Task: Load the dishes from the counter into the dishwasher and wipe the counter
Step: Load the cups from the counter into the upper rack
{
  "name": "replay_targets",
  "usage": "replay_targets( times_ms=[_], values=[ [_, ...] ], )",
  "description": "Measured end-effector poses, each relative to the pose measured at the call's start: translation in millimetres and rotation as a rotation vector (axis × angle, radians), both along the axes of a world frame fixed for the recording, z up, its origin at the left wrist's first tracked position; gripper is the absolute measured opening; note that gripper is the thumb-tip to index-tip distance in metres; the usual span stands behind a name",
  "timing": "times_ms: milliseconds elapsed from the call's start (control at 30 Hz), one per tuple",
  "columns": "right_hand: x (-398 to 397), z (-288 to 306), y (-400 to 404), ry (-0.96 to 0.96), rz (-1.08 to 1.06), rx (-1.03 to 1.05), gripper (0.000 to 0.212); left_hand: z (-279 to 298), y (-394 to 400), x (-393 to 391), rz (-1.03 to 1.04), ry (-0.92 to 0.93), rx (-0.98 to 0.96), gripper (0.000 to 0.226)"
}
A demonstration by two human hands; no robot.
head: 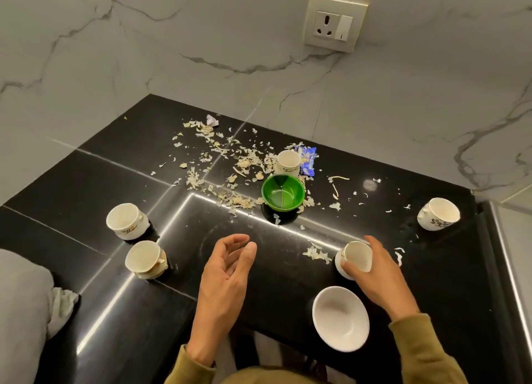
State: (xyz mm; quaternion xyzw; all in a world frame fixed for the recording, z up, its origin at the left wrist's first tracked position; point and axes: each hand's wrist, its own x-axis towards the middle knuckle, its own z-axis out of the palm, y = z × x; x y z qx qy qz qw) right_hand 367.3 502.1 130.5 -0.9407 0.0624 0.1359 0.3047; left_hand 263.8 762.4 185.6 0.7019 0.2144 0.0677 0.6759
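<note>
While left hand [227,264] hovers loosely curled, right hand [377,271] grips cup [355,258]

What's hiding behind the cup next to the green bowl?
A crumpled blue and white wrapper pokes out behind that cup, among pale peel scraps. The cup covers part of the wrapper, so its print can't be read.

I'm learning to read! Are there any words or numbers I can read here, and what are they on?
No words or numbers can be read here.
Blue wrapper: has white print, too small and blurred to read.
Cups, like the one in the right hand: gold and brown patterns only, no letters.
Wall socket: only a small mark on the switch, no word.
</note>
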Motion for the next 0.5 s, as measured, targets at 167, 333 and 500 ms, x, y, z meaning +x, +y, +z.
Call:
replay_targets(
  times_ms=[167, 333, 500],
  values=[
    [14, -18, 12, -0.025, 0.079, -0.105, 0.074, -7, -3, 8, 0.009, 0.03, 0.0, 0.045],
    [25, -17, 34, -0.062, 0.283, -0.073, 0.069, -22, -13, 22, -0.033, 0.085, -0.014, 0.029],
    [30, -5, 67, -0.034, 0.37, 0.095, 0.08, -46, -17, 33, -0.162, 0.153, 0.11, 0.035]
  ],
)
